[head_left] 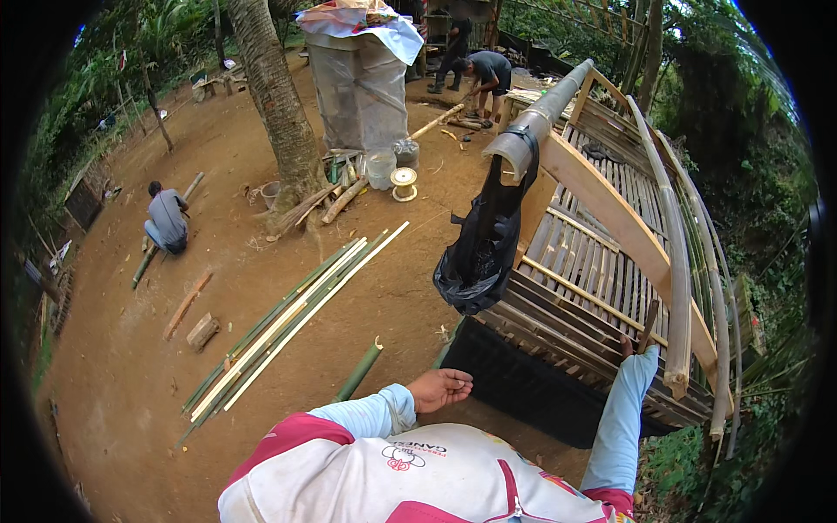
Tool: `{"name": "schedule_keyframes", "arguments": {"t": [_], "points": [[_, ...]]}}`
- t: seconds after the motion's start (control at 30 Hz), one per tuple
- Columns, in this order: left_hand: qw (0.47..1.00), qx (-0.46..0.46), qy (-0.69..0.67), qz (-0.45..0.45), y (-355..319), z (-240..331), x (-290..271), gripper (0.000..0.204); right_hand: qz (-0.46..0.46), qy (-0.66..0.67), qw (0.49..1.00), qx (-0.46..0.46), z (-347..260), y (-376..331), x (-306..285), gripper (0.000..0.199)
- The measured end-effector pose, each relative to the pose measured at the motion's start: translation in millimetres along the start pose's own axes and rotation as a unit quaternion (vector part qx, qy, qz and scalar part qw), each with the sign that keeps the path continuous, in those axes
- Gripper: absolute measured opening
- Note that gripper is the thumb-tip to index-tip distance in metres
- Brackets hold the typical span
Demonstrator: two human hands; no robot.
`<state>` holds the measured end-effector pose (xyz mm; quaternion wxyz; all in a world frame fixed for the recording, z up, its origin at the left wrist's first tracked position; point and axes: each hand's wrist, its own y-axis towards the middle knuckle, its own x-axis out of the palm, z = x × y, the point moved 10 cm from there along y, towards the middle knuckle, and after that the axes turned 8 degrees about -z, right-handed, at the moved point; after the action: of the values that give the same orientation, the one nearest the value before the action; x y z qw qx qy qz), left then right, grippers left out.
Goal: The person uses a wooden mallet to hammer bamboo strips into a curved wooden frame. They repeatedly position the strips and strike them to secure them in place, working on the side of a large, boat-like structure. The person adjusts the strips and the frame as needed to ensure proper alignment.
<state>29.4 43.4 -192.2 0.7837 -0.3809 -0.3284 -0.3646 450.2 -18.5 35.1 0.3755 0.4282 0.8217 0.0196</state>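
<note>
My left hand hangs in front of me with its fingers loosely curled together, and nothing shows in it. It is above the ground, beside a black sheet along the low side of the bamboo slat frame. On the right my arm reaches out to the frame. There my right hand, partly hidden by its sleeve, is closed around a slim brown wooden piece that stands up at the frame's near end. A black plastic bag hangs from a split bamboo trough at the frame's left edge.
Split bamboo strips lie on the dirt at left, with a green bamboo pole nearer. Long bamboo poles run along the frame's right side. A palm trunk, a plastic-wrapped stack and a spool stand farther off. Several people work beyond.
</note>
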Motion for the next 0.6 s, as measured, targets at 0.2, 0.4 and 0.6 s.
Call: {"name": "schedule_keyframes", "arguments": {"t": [0.2, 0.4, 0.6], "points": [[1.000, 0.007, -0.007, -0.015, 4, 2, -1, 0.016, 0.011, 0.006, 1.000, -0.019, -7, 0, 0, 0.045], [1.000, 0.002, 0.004, 0.022, 1, 7, 2, 0.010, 0.030, -0.003, 0.998, -0.063, 16, 8, 2, 0.047], [0.999, 0.012, -0.018, 0.042, -2, 9, 1, 0.009, 0.013, 0.012, 0.999, -0.035, 17, 9, 5, 0.044]]}}
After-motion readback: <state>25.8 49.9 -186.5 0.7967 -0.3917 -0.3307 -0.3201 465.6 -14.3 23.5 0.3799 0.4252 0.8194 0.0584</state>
